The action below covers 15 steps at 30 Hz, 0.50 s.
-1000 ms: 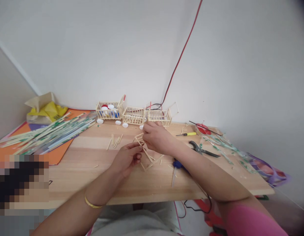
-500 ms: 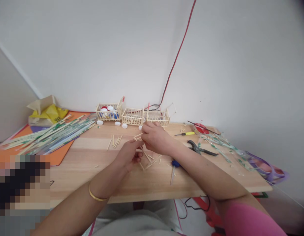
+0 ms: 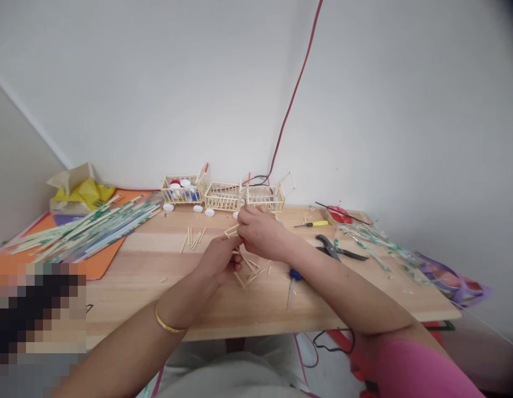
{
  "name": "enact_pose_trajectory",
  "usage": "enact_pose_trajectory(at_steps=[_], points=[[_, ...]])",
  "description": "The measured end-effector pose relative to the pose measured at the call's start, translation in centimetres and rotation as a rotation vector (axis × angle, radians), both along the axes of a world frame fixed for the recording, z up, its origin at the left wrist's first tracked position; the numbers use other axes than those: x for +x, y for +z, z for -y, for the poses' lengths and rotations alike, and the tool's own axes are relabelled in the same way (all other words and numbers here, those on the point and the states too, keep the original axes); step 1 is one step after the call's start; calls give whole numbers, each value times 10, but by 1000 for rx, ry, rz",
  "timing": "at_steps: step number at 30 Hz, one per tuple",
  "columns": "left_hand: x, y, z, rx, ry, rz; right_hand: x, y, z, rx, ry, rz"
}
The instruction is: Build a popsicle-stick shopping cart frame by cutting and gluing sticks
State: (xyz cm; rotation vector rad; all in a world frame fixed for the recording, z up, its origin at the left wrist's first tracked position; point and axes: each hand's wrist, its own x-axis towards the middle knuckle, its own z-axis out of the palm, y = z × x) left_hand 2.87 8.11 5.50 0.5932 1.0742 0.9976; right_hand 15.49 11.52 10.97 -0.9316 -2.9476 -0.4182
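Observation:
Over the middle of the wooden table [image 3: 157,282], my left hand [image 3: 218,258] and my right hand [image 3: 260,234] meet on a small frame of thin wooden sticks [image 3: 233,231]. Fingers of both hands are pinched on the frame, the right hand above and the left hand below. Loose stick pieces [image 3: 251,273] lie on the table just under the hands. Several more short sticks [image 3: 194,236] lie to the left of them.
Three stick-built carts [image 3: 223,194] stand along the wall, the left one holding bottle caps. A heap of wrapped sticks [image 3: 86,228] lies on orange paper at left. Pliers [image 3: 337,250], a yellow screwdriver [image 3: 312,224] and torn wrappers [image 3: 376,243] are at right. A red cable [image 3: 293,94] runs up the wall.
Both hands have drawn slightly closer together on the stick frame. The view has shifted a little; nothing else on the table moved.

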Motion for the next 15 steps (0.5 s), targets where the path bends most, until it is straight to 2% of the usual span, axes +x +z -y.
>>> enact_pose_trajectory(at_steps=[7,12,13,15], points=[[1,-2,-2,-12,34,-18,1,4,2,-46,-12,-30],[1,-3,-1,-36,68,-23,19,10,-2,-281,63,-311],[1,-4,-1,-40,76,-21,24,9,-4,-323,33,-387],[1,-5,0,-43,83,-15,34,3,-7,-406,-113,-517]])
